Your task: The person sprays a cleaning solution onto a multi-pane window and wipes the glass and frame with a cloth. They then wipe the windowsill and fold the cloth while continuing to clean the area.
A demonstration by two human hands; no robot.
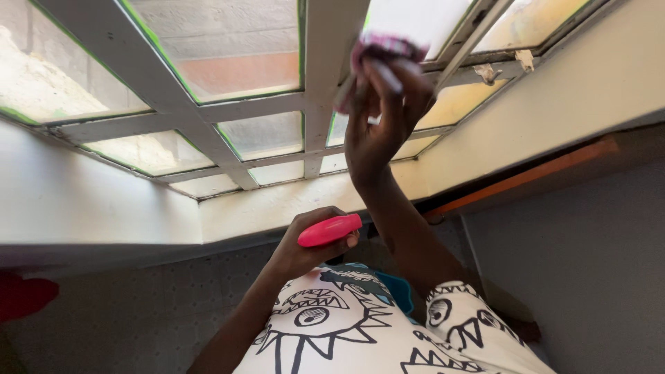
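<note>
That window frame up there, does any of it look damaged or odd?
Yes. Near the top right of the window frame, flakes of peeling paint curl off a bar, and green edging shows along the panes where the white coat is thin. The right hand presses a purple cloth against it; the left hand holds a pink bottle.

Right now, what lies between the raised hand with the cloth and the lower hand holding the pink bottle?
In the head view, only the white sill below the window and the right forearm lie between the right hand with its cloth and the left hand holding the bottle.
</note>
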